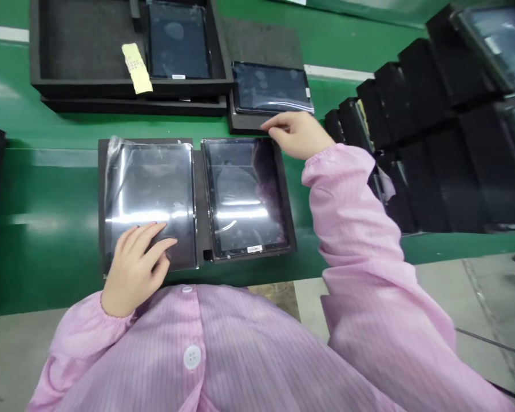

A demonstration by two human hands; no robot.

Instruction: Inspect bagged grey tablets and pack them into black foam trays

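Across the glossy green bench (47,189), I see two flat, rectangular screens side by side on dark, matte backing (201,194). The left screen (154,180) has shiny clear film (113,150) wrinkled at its far left corner; the right screen (240,183) mirrors a bright streak and bears a small white label (254,249) along its near edge. My left hand (139,260), fingers loosely spread and bent, lies over the near part of the left screen. My right hand (298,134) is at the right screen's far right corner, thumb and fingertips drawn close; I cannot tell whether they pinch anything. Beyond, a crinkled yellow paper strip (137,68) hangs over a square-walled black tray (133,87).
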